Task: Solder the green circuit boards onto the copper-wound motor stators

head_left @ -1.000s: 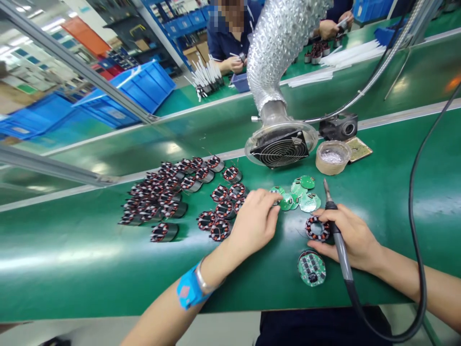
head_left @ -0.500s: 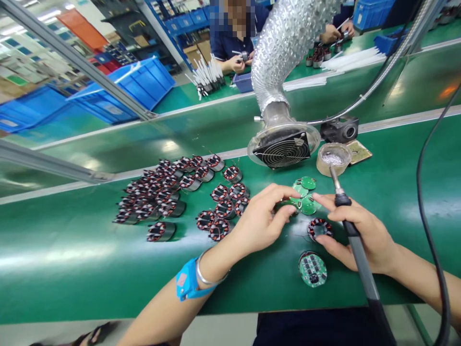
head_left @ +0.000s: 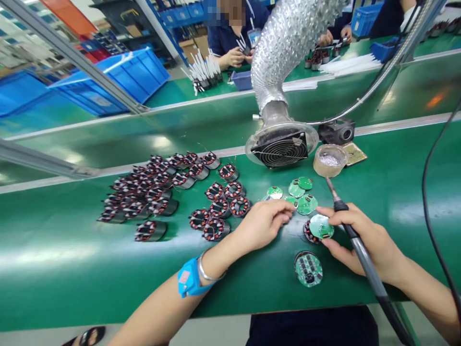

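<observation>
My right hand (head_left: 360, 238) grips a soldering iron (head_left: 355, 238) with its tip pointing away, and its fingertips hold a round green circuit board (head_left: 321, 226) on top of a copper-wound stator (head_left: 308, 233). My left hand (head_left: 264, 221), wearing a blue wrist strap (head_left: 187, 281), rests just left of that stator with its fingers curled and pinched together; nothing shows in them. A few loose green boards (head_left: 300, 192) lie just beyond both hands. Another stator with a board on top (head_left: 309, 269) sits near the front edge.
Many wound stators (head_left: 158, 192) lie in a heap at the left of the green bench (head_left: 72, 269). A fume fan on a silver duct (head_left: 281, 146), a tin of solder dross (head_left: 329, 160) and a black cable (head_left: 432, 192) stand behind. People work at the far bench.
A green board picked from the loose pile now sits on the stator under my right fingertips. My left hand has drawn back from the pile toward the stator.
</observation>
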A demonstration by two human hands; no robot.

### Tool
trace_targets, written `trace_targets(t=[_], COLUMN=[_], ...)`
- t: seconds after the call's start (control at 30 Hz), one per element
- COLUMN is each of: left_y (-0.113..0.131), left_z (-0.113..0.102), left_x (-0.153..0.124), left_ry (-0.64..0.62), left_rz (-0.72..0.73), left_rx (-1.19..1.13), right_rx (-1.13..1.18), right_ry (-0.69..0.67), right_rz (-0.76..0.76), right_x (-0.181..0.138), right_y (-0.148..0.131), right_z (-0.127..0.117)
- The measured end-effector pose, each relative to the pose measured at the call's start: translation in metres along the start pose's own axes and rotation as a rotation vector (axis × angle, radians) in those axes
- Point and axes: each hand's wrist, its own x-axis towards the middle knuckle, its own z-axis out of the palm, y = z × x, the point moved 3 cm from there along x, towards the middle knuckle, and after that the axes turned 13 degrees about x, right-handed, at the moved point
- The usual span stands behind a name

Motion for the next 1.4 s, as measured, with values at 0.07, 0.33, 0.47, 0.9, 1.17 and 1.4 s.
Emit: trace_targets(t=[0.07,0.33,0.47,0.9,1.17,1.4], left_y=[-0.009,-0.001,0.012,0.011,0.017,0.022], left_z=[0.009,0.017,0.021,0.031,0.027,0.021], left_x=[-0.001,0.013,0.018,0.012,0.011,0.011], left_ry=[-0.114,-0.129,-0.199,-0.186,-0.107,-0.087], left_rz=[-0.01,0.128,0.053,-0.069,0.016,0.12], left_rx=[-0.129,-0.372,-0.35,-0.392,-0.19,-0.053], right_rx=[-0.002,0.057,0.085,0.041,-0.072,-0.27], right_ry=[-0.021,-0.122,-0.136,0.052,-0.112,0.005], right_rz=[0.022,-0.005,-0.036,0.005,0.004,0.027], right_x=[-0.002,0.006,0.007,0.019,0.013,-0.01], right_y=[0.001,-0.003,0.0,-0.02,-0.027,-0.059], right_z=[0.003,0.005,0.002,0.009,0.006,-0.016])
